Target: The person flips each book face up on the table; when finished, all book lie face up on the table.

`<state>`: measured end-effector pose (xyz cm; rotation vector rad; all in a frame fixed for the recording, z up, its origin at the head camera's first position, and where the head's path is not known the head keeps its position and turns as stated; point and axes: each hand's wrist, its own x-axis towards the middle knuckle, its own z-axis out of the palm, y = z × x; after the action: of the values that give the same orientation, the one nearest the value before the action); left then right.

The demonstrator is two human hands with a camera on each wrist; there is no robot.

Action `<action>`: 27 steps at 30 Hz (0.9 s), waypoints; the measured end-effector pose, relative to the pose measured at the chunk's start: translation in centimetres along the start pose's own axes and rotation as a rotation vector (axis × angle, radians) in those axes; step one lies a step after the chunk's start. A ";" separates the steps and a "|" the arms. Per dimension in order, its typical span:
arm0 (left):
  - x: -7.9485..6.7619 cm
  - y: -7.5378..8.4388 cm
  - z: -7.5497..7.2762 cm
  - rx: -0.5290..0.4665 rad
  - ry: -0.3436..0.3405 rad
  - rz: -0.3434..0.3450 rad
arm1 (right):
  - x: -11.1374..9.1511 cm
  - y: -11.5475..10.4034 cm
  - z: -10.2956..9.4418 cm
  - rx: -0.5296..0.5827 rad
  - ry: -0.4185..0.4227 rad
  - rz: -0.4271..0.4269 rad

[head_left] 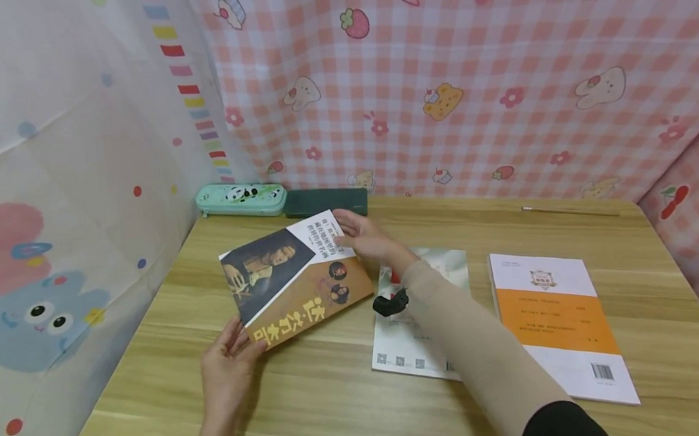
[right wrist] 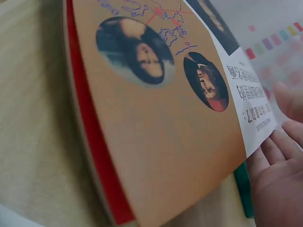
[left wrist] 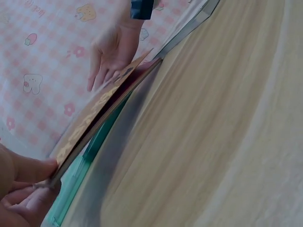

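A book (head_left: 296,279) with a dark portrait and an orange-brown panel on its cover is tilted above the table. My left hand (head_left: 229,360) pinches its near corner, thumb on the cover and fingers beneath, as the left wrist view shows. At the far corner, my right hand (head_left: 364,237) has its fingers extended along the white edge. In the right wrist view those fingers (right wrist: 274,156) reach behind the edge, with the thumb spread away. The front cover (left wrist: 102,106) stands slightly apart from the pages at the right-hand end, where a red inner sheet (right wrist: 97,142) shows.
A mint pencil case (head_left: 240,200) and a dark green case (head_left: 325,203) lie at the back left. A pale green book (head_left: 413,345), partly under my right forearm, and an orange-and-white book (head_left: 556,319) lie to the right. A pencil (head_left: 568,211) lies at the back right.
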<state>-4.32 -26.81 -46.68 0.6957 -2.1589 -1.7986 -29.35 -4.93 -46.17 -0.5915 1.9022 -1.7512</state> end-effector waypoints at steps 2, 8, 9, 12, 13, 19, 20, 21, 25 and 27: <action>-0.1 0.0 0.2 -0.017 -0.017 -0.037 | 0.1 0.6 0.2 -0.001 -0.031 0.018; -0.1 -0.3 0.5 -0.001 -0.125 -0.062 | 0.3 2.1 0.6 -0.049 -0.100 0.090; 0.0 -0.4 0.5 0.011 -0.139 -0.053 | 0.3 2.2 0.7 -0.049 -0.101 0.096; 0.1 -0.3 0.6 0.036 -0.177 -0.033 | 0.4 2.4 0.8 -0.038 -0.088 0.089; 0.1 -0.3 0.6 0.045 -0.186 -0.025 | 0.4 2.4 0.8 -0.041 -0.087 0.083; -0.1 0.0 0.9 0.060 -0.237 -0.015 | 0.1 2.2 1.3 -0.230 -0.060 0.077; -0.1 0.0 0.9 0.059 -0.239 -0.008 | 0.0 2.2 1.3 -0.280 -0.049 0.082; -0.1 0.0 0.9 0.060 -0.239 -0.002 | 0.0 2.2 1.4 -0.322 -0.040 0.082; 0.2 -0.2 0.6 0.070 -0.236 0.009 | -0.4 2.2 1.4 -0.511 -0.008 0.055; 0.5 -0.3 0.4 0.069 -0.237 -0.005 | -0.6 2.2 1.3 -0.573 -0.001 0.023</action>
<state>-4.84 -26.76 -47.14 0.5256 -2.3803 -1.9017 -28.07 -5.35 -48.38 -0.7584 2.4058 -1.1737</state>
